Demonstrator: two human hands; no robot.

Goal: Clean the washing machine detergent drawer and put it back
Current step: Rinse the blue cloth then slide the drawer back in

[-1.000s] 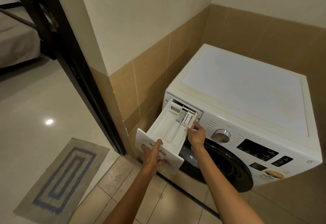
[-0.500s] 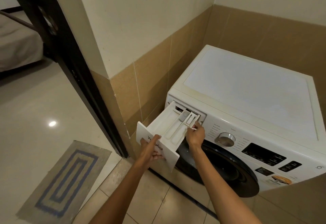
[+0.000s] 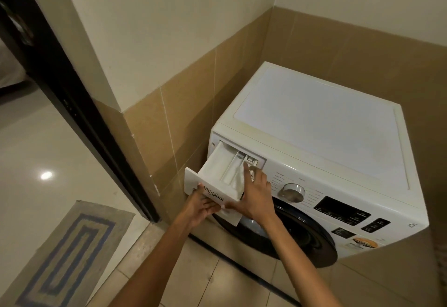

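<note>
The detergent drawer is sticking most of the way out of its slot at the top left corner of the washing machine front, with only its rear end sitting inside.

It is looking like a light, stiff plastic moulding, so its weight should be giving no trouble. Its thin inner dividers are probably the fragile part, and any detergent film (none is showing clearly from here) would be making the walls slippery. The safest holds are appearing to be the thick front panel and the underside of the tray, not the partitions.

The left hand is gripping that panel from below, fingers curling round its lower edge. The right hand is lying spread wide over the drawer's right side. Its forefinger is stretching straight toward the small insert at the back right, likely feeling for a release catch, and is clasping nothing.

The drawer is showing as white and long. It is splitting lengthwise into a broad left compartment and narrower right ones, and the panel is carrying dark brand lettering. The dial and the dark round door are sitting just beside and below it.
</note>
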